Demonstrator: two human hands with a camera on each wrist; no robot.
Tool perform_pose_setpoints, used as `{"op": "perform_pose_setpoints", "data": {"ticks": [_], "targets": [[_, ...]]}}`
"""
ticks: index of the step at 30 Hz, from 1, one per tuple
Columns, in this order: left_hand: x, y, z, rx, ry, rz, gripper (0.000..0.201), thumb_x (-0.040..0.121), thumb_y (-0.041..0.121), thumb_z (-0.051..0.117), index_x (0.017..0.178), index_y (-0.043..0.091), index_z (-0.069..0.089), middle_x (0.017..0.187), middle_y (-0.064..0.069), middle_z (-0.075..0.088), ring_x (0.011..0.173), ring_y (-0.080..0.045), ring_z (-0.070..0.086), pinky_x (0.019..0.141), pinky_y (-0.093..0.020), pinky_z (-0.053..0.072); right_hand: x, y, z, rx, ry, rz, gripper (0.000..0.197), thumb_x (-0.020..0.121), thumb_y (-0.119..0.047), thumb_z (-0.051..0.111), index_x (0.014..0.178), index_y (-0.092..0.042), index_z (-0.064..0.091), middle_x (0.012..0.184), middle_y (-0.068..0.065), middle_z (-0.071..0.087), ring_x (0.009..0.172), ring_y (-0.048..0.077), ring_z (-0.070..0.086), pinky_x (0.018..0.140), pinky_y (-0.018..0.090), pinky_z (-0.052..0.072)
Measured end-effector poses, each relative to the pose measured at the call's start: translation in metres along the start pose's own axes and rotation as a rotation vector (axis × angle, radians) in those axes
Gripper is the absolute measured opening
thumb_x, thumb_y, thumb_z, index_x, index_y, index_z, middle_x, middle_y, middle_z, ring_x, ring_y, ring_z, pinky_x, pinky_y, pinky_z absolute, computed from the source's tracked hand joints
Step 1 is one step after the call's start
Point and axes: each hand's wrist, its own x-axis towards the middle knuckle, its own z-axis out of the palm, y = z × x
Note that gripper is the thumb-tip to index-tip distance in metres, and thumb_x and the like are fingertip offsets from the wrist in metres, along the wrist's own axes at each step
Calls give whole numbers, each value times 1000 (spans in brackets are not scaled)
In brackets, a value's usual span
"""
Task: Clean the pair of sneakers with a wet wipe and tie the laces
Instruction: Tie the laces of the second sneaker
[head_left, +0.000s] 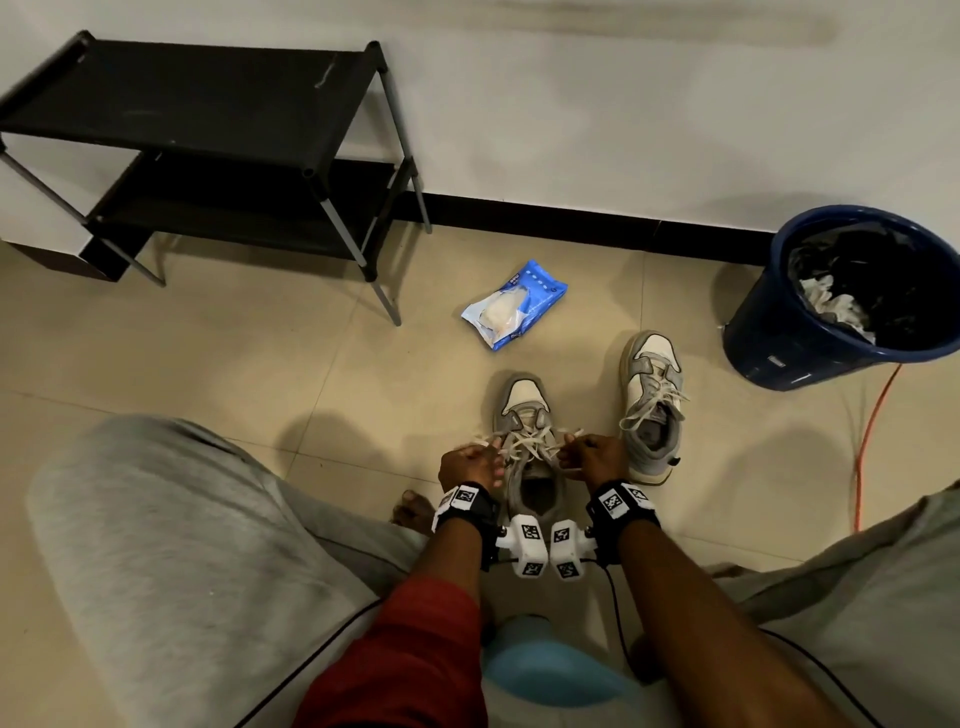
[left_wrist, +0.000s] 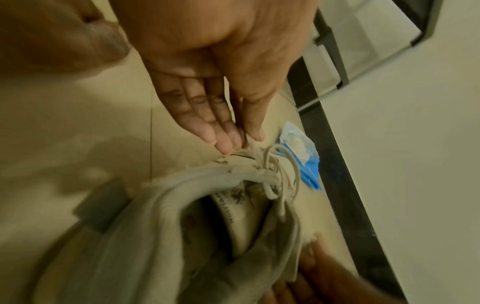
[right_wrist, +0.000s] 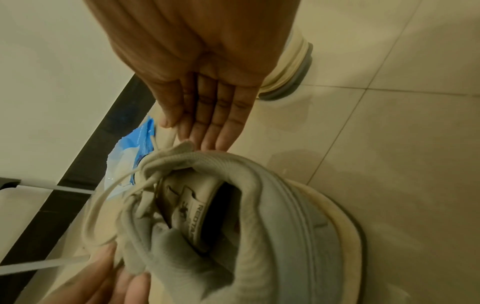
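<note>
Two grey-and-white sneakers stand on the tiled floor. The nearer sneaker (head_left: 524, 410) sits between my hands, and its cream laces (head_left: 525, 446) are stretched out sideways. My left hand (head_left: 493, 453) pinches a lace end between thumb and fingers (left_wrist: 228, 142) at the shoe's left side. My right hand (head_left: 569, 449) pinches the other lace between thumb and fingers (right_wrist: 166, 123) at its right side. The second sneaker (head_left: 652, 400) stands to the right with its laces loose. A blue wet-wipe pack (head_left: 514, 304) lies on the floor beyond the shoes.
A blue bin (head_left: 852, 296) with a black liner and used wipes stands at the right. A black two-shelf shoe rack (head_left: 208, 156) stands against the wall at the left. An orange cable (head_left: 872, 431) runs along the floor. My grey-trousered knees flank the shoes.
</note>
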Motion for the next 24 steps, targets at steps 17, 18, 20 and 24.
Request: {"op": "perform_pose_setpoints", "data": {"ticks": [17, 18, 20, 24], "targets": [[14, 28, -54, -38, 127, -46, 10, 78, 11, 71, 83, 11, 79, 89, -4, 75, 86, -25, 72, 88, -43, 58, -10, -34, -53, 108, 433, -103, 12, 83, 5, 56, 77, -1, 65, 69, 19, 64, 50, 24, 63, 42, 24, 49], [15, 31, -59, -124, 90, -85, 16, 89, 9, 62, 99, 5, 74, 99, -7, 69, 93, -28, 68, 89, -40, 56, -7, -39, -58, 146, 443, -119, 10, 83, 2, 57, 79, -1, 66, 71, 21, 65, 51, 26, 63, 43, 25, 50], [7, 37, -56, -246, 30, -123, 17, 96, 12, 60, 97, -4, 65, 87, -14, 60, 76, -29, 61, 63, -33, 53, -6, -48, -55, 149, 363, -149, 6, 85, -4, 62, 82, -1, 66, 74, 21, 66, 49, 25, 63, 44, 27, 52], [-11, 11, -28, 8, -29, -176, 48, 74, 43, 84, 80, -2, 66, 63, -10, 64, 51, -22, 58, 48, -26, 47, -14, -39, -38, -178, 316, -105, 37, 73, -43, 77, 68, -8, 67, 57, 7, 67, 49, 23, 65, 51, 38, 56]]}}
